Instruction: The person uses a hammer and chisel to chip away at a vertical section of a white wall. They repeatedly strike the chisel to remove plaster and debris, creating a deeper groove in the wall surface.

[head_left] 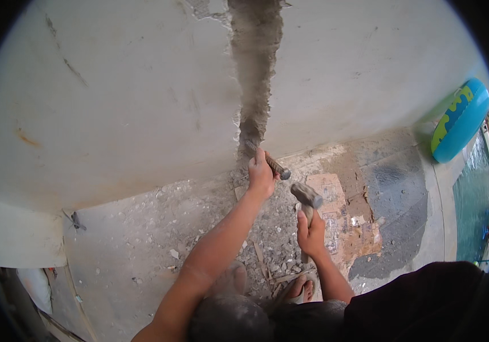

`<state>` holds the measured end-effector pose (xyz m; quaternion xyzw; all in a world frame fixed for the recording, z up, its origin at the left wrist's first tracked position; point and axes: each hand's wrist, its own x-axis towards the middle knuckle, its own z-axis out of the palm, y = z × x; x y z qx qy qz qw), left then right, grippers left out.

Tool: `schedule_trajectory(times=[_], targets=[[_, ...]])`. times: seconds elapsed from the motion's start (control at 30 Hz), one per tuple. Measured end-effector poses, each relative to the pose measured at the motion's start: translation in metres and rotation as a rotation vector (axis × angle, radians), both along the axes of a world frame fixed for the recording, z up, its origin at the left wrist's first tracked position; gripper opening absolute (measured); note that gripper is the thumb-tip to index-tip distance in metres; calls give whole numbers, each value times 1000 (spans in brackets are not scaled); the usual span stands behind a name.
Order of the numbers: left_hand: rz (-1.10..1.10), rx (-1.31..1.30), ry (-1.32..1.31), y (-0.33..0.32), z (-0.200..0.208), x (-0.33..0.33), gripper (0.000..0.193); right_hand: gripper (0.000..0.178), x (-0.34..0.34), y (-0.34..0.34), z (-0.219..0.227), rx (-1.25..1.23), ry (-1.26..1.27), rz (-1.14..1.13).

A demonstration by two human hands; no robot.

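The chisel (267, 159) sits just below the middle of the frame, a dark, ribbed steel rod tilted with its tip up and left, pressed into the foot of the channel (254, 74). That channel is a rough grey groove cut straight down the pale wall (119, 97), ragged at the edges, bare mortar showing inside. The left hand (261, 176) is wrapped tight around the chisel's shaft, fingers fully closed, with the struck end poking out toward the lower right.

Just beside it, lower right, is the hammer (307, 199): a blocky grey head, dusty, on a wooden handle running down into the right hand (311, 232). That hand is clenched firmly round the handle, thumb over the top. The hammer head hangs near the chisel's end, a small gap between them, not touching.

Under both hands, rubble (273, 251) is scattered across the grey floor (130, 239), chips and slivers of plaster piled thickest at the base of the wall. A flattened brown cardboard sheet (347, 228) lies on the floor right of the hammer, torn and stained.

At the far right edge, a pool (472, 199) holds turquoise water, and a blue and green swim ring (461, 119) stands against the wall above it. Toes in a sandal (301, 288) show at the bottom centre.
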<state>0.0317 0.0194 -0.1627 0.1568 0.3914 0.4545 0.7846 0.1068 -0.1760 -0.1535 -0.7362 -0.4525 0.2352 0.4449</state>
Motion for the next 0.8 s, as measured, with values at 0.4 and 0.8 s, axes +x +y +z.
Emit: schedule_trajectory(times=[0.4,0.8], targets=[[-122,185,519,-84,-77,-55,45,19,-14,-64,-29,-53,317,-77],[-34,69,216,-33,-13,-30,30,12,-12,-45,31,213,-119,104]])
